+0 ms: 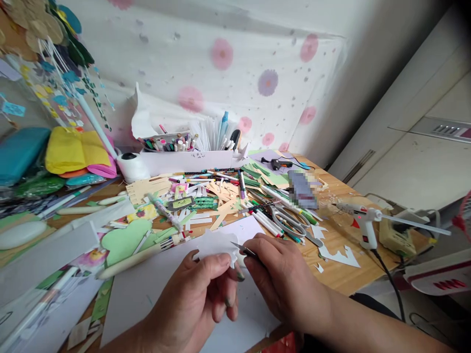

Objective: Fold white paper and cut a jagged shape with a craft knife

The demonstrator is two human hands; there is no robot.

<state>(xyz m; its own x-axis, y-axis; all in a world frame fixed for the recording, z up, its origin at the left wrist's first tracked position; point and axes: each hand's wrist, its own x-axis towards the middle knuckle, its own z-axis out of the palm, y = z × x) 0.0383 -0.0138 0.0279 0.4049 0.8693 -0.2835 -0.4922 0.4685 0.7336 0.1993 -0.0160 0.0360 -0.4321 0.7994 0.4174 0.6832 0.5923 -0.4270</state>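
Note:
My left hand pinches a white paper cut-out with a wavy edge between thumb and fingers. Dark smudges mark some of its fingertips. My right hand is closed around a small pointed metal blade; its handle is hidden in the fist, so I cannot tell whether it is a knife or scissors. The blade's tip lies against or just above the right edge of the cut-out. Beneath both hands lies a large white sheet.
Markers, paper strips and scissors crowd the wooden table. A white glue gun stands right, a black one lies behind. At the back are a pen box and white roll; a phone lies nearer.

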